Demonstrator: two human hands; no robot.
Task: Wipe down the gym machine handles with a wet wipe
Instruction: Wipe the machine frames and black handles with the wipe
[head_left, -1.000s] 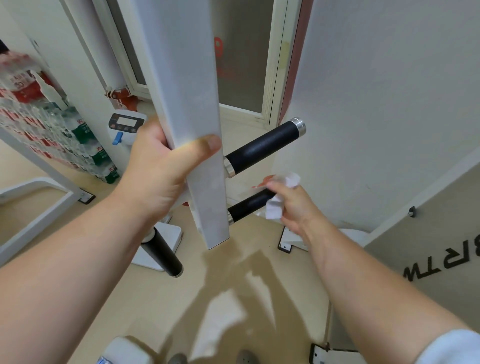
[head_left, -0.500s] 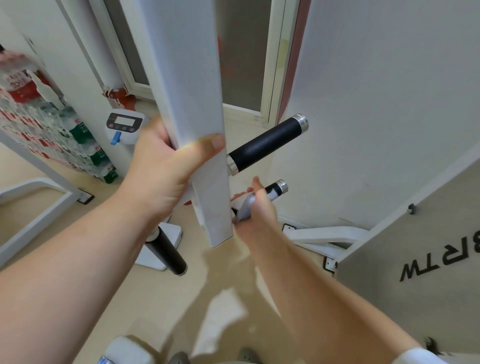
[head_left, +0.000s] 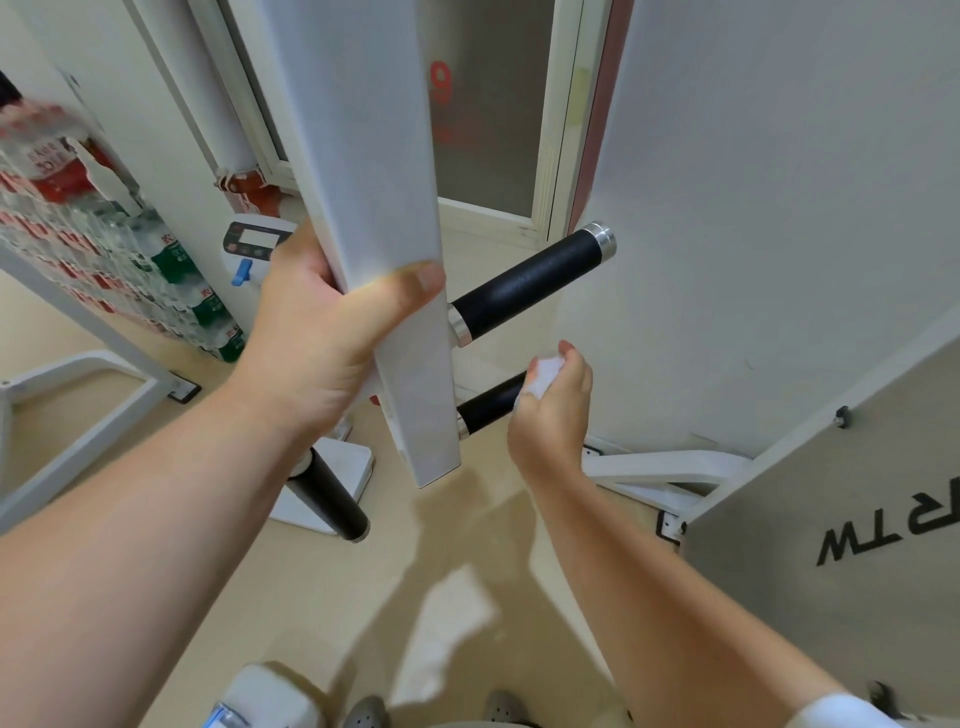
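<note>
A white machine arm (head_left: 384, 208) hangs down in the middle, and my left hand (head_left: 327, 332) grips it near its lower end. Two black handles with silver collars stick out to its right: an upper handle (head_left: 530, 286) and a lower handle (head_left: 485, 402). My right hand (head_left: 553, 410) is wrapped around the outer end of the lower handle with a crumpled white wet wipe (head_left: 543, 376) pressed against it. The tip of that handle is hidden by the hand. A third black handle (head_left: 330, 493) points down-left below my left wrist.
Shrink-wrapped water bottles (head_left: 104, 249) are stacked at the left behind a white frame leg (head_left: 88, 421). A small scale with a display (head_left: 254, 244) stands by the wall. A grey panel with black letters (head_left: 857, 519) fills the lower right. A white base bar (head_left: 665, 462) lies on the beige floor.
My right hand slid the wipe along the lower handle: at its outer end a second ago, near the arm half a second ago, now back at the outer end. My left hand kept its grip.
</note>
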